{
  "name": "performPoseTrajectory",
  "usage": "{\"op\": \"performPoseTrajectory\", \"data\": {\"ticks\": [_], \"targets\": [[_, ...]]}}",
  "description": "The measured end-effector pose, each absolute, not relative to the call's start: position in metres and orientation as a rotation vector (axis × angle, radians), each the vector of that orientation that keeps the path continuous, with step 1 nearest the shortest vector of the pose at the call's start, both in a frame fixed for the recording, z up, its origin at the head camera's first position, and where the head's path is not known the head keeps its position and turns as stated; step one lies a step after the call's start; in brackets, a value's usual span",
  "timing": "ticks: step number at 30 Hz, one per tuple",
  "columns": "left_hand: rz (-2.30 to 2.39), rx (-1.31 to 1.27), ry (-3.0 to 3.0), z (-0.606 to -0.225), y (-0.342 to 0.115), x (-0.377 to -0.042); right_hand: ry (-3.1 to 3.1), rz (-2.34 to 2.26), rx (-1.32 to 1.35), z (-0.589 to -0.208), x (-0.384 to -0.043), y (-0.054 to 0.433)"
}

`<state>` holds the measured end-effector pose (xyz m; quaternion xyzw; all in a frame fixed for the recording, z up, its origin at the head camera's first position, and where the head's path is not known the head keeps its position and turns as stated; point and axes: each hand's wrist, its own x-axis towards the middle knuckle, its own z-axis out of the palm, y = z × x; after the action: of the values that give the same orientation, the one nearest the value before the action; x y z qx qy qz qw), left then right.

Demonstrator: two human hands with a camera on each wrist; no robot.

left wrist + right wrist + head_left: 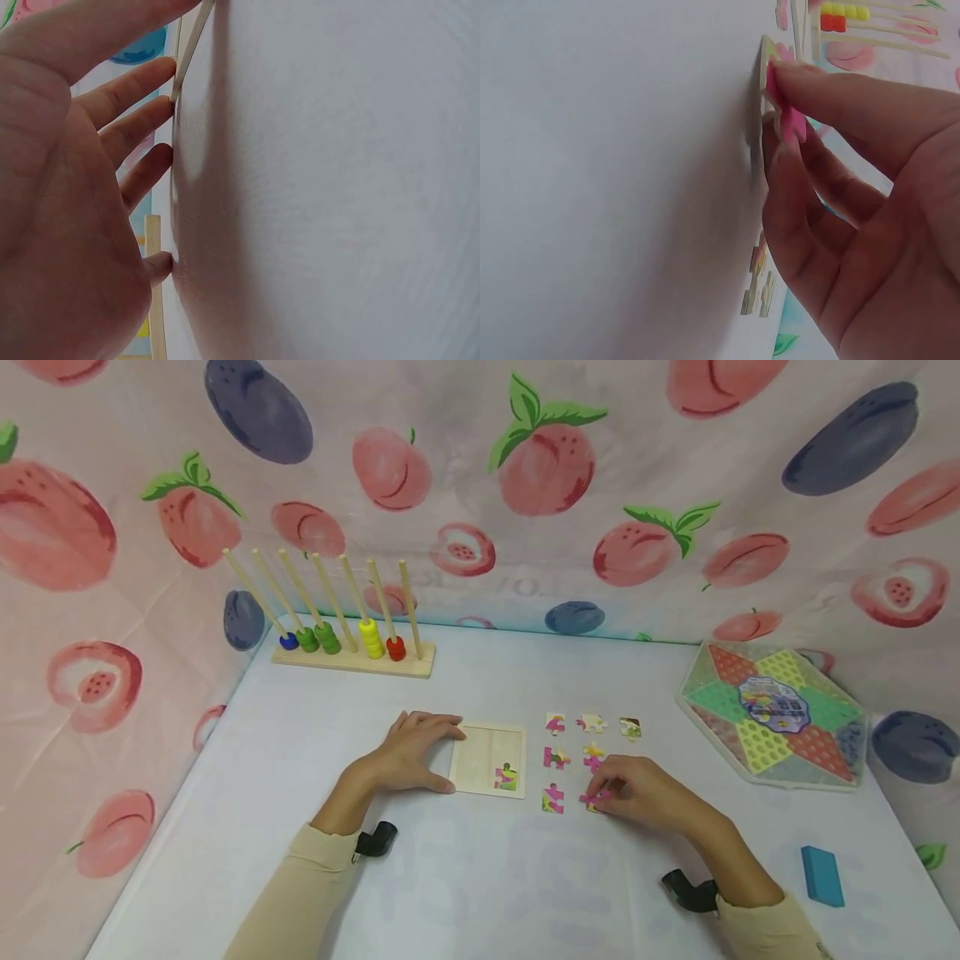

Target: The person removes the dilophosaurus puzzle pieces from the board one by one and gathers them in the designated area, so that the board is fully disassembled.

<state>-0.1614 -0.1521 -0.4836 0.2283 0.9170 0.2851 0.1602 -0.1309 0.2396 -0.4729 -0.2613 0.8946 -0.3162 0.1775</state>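
Note:
My left hand (pixel 408 752) rests at the left side of a square wooden puzzle tray (pixel 472 756), thumb by the near corner and fingertips by the far one. In the left wrist view its fingers are spread and fairly straight. One pink and green puzzle piece (pixel 506 777) lies in the tray's near right corner. To the right, my right hand (pixel 637 793) pinches a pink jigsaw piece (pixel 791 120) between thumb and fingers, close over the table. Beside that hand lie several loose pieces in rows, among them a pink one (pixel 552 798) and a yellow and pink one (pixel 593 757).
A wooden bead counting rack (pixel 352 664) with upright rods stands at the back left. At the right are a hexagonal Chinese checkers box (pixel 776 714) and a blue block (pixel 822 877). Fruit-print cloth (pixel 465 468) hangs behind the white table (pixel 465 877).

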Motion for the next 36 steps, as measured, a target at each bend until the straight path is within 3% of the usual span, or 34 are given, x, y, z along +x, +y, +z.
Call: {"op": "performPoseTrajectory", "data": {"ticks": [36], "targets": [[0.828,0.654,2.614,-0.487,-0.152,-0.161,2.719,-0.639,-0.674,-0.468,-0.128,0.228]]}}
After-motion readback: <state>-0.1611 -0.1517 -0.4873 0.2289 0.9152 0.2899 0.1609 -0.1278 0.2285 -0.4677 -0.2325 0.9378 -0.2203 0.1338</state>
